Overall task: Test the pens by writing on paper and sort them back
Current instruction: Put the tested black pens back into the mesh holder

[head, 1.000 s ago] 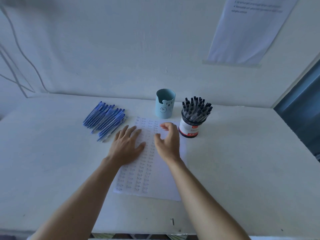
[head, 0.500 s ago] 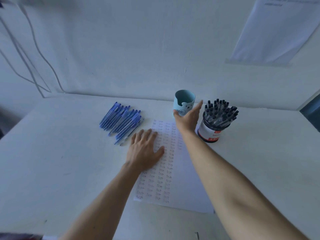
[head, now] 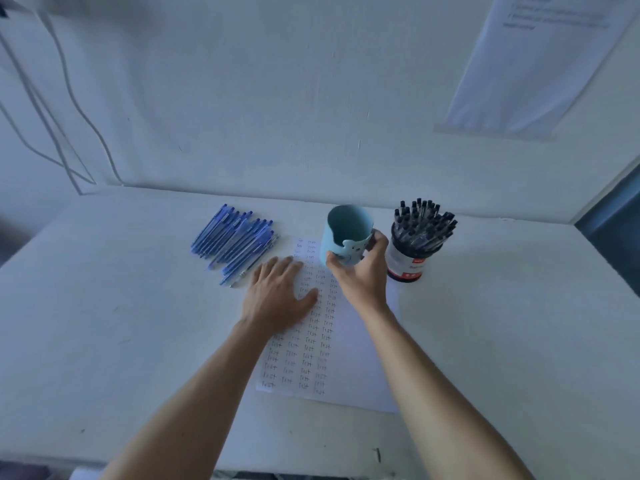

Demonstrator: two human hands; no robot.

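Fingers (head: 277, 268) of left hand (head: 277, 299) straight, pressed flat on paper (head: 346, 368). Blue pens (head: 235, 237) heaped on table (head: 121, 323), just left of that hand. Right hand (head: 363, 275) fingers curled round tilted light-blue cup (head: 343, 230) at paper's top edge. Black pens (head: 422, 220) upright in white tub (head: 405, 265), just right.

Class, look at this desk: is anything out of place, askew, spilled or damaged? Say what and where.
The blue pens lie loose in a heap left of the paper, not in a holder, and the light blue cup, gripped by the right hand over the paper's top edge, looks slightly tipped. Nothing looks spilled or damaged.
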